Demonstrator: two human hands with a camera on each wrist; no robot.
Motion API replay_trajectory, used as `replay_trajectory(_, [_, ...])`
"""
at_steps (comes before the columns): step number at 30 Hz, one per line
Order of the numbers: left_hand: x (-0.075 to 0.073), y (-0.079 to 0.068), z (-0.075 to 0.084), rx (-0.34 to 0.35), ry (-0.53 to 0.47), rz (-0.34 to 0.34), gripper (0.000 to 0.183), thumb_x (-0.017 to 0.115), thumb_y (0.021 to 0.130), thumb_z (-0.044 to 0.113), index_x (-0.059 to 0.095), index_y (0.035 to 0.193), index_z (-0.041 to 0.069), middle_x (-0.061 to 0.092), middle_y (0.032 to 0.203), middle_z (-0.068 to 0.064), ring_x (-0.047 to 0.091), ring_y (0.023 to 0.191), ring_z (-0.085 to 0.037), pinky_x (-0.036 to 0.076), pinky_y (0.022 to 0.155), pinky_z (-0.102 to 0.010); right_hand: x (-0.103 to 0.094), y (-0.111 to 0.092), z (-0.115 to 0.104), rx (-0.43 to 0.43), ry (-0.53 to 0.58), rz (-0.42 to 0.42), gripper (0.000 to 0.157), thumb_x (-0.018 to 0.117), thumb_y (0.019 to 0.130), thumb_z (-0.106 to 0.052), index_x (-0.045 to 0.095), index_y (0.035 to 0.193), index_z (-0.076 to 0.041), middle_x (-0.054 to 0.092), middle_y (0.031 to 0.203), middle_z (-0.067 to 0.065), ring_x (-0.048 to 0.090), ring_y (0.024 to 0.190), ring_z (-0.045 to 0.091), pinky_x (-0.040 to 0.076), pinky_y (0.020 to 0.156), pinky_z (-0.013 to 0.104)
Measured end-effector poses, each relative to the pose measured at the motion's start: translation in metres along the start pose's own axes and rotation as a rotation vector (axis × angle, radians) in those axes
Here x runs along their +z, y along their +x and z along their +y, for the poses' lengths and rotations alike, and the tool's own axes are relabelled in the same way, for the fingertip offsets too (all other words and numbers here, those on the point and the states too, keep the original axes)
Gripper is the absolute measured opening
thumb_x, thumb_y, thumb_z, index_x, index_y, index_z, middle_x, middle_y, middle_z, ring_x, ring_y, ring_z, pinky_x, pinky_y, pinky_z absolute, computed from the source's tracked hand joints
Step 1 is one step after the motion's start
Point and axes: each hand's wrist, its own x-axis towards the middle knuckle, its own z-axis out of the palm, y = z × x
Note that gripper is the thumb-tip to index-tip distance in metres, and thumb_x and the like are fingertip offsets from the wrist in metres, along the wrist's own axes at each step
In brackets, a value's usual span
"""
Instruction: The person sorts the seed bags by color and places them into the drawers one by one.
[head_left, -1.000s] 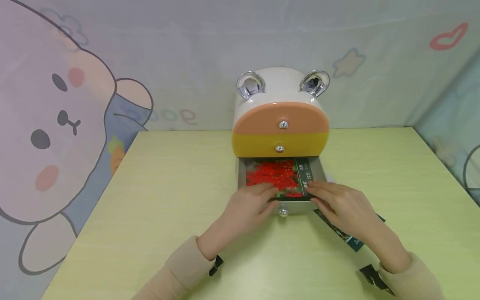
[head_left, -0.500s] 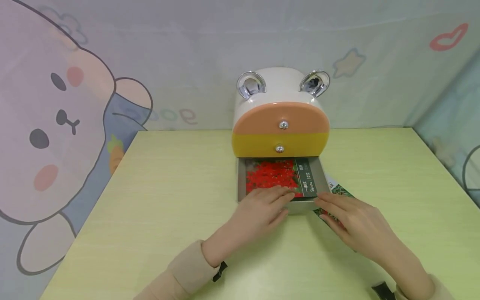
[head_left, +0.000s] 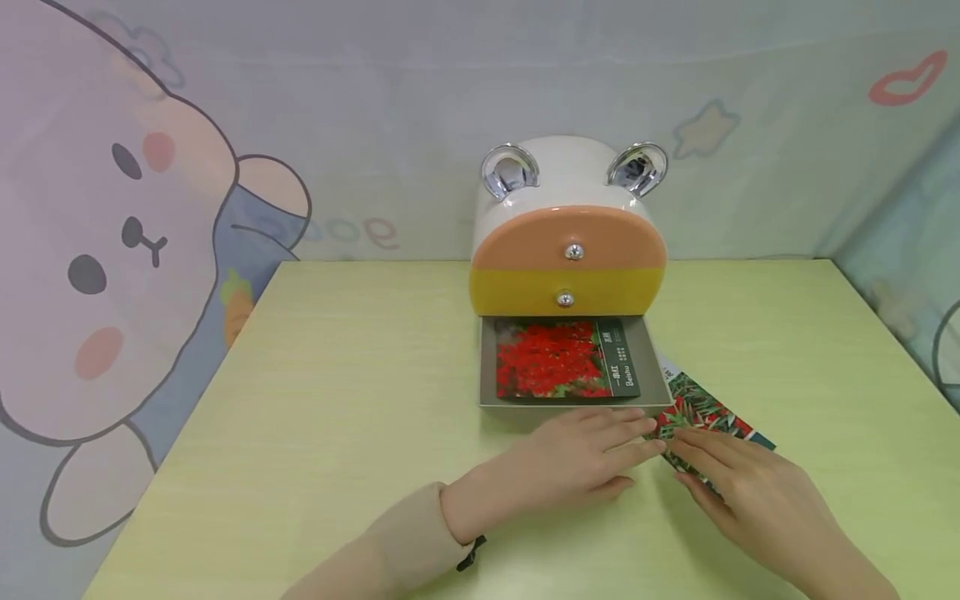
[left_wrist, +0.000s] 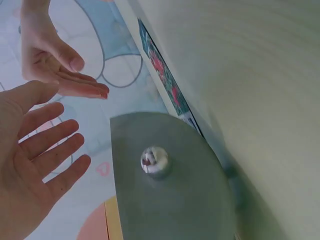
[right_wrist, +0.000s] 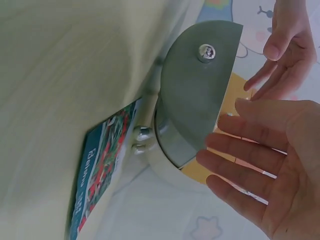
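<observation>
A flat card or packet printed with red flowers [head_left: 551, 360] lies face up in the grey bottom drawer [head_left: 576, 407], which is pulled out of the bear-eared cabinet [head_left: 568, 225]. My left hand [head_left: 573, 462] hovers before the drawer's front, fingers loosely extended and holding nothing; it hides the drawer knob [left_wrist: 155, 162] in the head view. To the right, my right hand [head_left: 757, 500] is held with relaxed fingers above a second flowered card [head_left: 708, 408] on the table. In the right wrist view, that hand looks apart from the card.
Orange and yellow drawer fronts with silver knobs [head_left: 573, 252] sit closed above the grey one. The pale green table [head_left: 360, 375] carries the cabinet near its back edge. Behind it hangs a curtain [head_left: 375, 125] with cartoon prints.
Both hands have come off the drawer's front edge and moved toward me and to the right. The card in the drawer is now fully uncovered. The drawer stays out.
</observation>
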Motion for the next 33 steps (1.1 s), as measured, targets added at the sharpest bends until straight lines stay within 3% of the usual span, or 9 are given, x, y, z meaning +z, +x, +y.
replay_trajectory(5, [0.003,0.015,0.01,0.067,-0.017,-0.132,0.052,0.047,0.099,0.043,0.042,0.146,0.022,0.044,0.15,0.005,0.037,0.142,-0.01,0.032,0.116,-0.024,0.0,-0.01,0.004,0.052,-0.029,-0.009,0.07,0.02,0.101,-0.054,0.072,0.107,-0.008,0.073,0.104,0.008,0.07,0.088,0.026,0.054,0.072,0.042])
replay_trajectory(13, [0.011,0.032,0.02,0.054,-0.073,-0.29,0.061,0.046,0.099,0.046,0.03,0.152,0.018,0.031,0.158,0.004,0.03,0.146,-0.011,0.027,0.119,-0.023,0.008,-0.021,0.014,0.065,-0.065,-0.065,0.078,0.017,0.1,-0.058,0.072,0.104,-0.002,0.073,0.101,0.012,0.07,0.087,0.028,0.056,0.07,0.045])
replay_trajectory(16, [0.017,0.039,0.022,0.035,-0.089,-0.343,0.063,0.045,0.099,0.047,0.028,0.152,0.019,0.029,0.158,0.005,0.029,0.146,-0.01,0.028,0.118,-0.024,0.011,-0.026,0.02,0.1,-0.074,-0.139,0.062,0.041,0.097,-0.057,0.07,0.11,-0.004,0.072,0.107,0.012,0.068,0.093,0.03,0.055,0.075,0.047])
replay_trajectory(18, [0.021,0.043,0.023,0.016,-0.097,-0.372,0.063,0.046,0.098,0.047,0.029,0.152,0.02,0.03,0.158,0.006,0.03,0.145,-0.009,0.029,0.118,-0.024,0.012,-0.029,0.023,0.124,-0.077,-0.194,0.053,0.062,0.088,-0.05,0.068,0.115,-0.005,0.07,0.113,0.013,0.067,0.098,0.031,0.054,0.078,0.049])
replay_trajectory(21, [0.026,0.048,0.024,-0.005,-0.112,-0.406,0.063,0.047,0.098,0.048,0.03,0.152,0.021,0.032,0.157,0.008,0.031,0.145,-0.008,0.029,0.117,-0.023,0.015,-0.032,0.026,0.158,-0.08,-0.269,0.061,0.079,0.073,-0.038,0.065,0.121,-0.003,0.066,0.121,0.016,0.065,0.105,0.034,0.053,0.081,0.052])
replay_trajectory(28, [0.039,0.06,0.025,-0.02,-0.114,-0.44,0.063,0.049,0.096,0.05,0.033,0.15,0.021,0.036,0.155,0.009,0.034,0.143,-0.007,0.031,0.116,-0.023,0.019,-0.036,0.027,0.276,-0.071,-0.427,0.079,0.074,0.076,-0.052,0.056,0.131,0.002,0.053,0.136,0.023,0.055,0.119,0.043,0.049,0.086,0.059])
replay_trajectory(33, [0.046,0.07,0.025,-0.012,-0.121,-0.452,0.062,0.05,0.096,0.05,0.035,0.149,0.021,0.038,0.153,0.008,0.035,0.142,-0.007,0.03,0.116,-0.022,0.021,-0.039,0.03,0.292,-0.061,-0.475,0.087,0.071,0.076,-0.059,0.053,0.132,0.006,0.05,0.137,0.028,0.05,0.122,0.046,0.046,0.093,0.06])
